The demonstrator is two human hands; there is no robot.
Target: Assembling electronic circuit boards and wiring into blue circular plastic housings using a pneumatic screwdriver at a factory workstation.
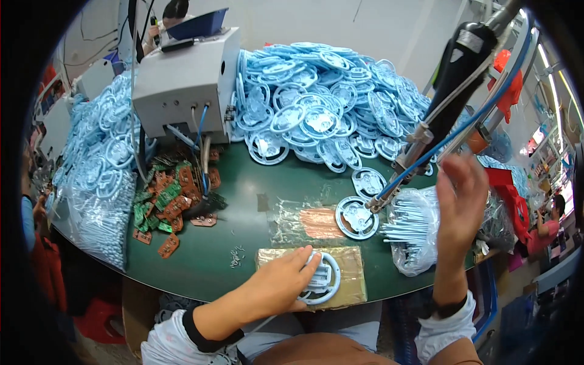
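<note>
My left hand (277,283) lies over a light-blue plastic toy steering wheel (331,277), its fingers and thumb gripping the left side. The wheel rests on a tape-covered block (354,277) at the table's near edge; my hand hides part of it. Raised at the right, my right hand (462,198) has loosely bent fingers and nothing visible in it. Left of that hand hangs an electric screwdriver (465,52), tip slanting down to a second blue wheel (357,218) on the table. Another wheel (368,182) lies just behind that one.
A high pile of blue wheels (304,115) fills the back. At the left are a grey machine box (182,79), small green and brown circuit boards (173,198) and a bag of white-blue sticks (100,213). Another stick bag (413,228) stands right. A person (173,12) is behind.
</note>
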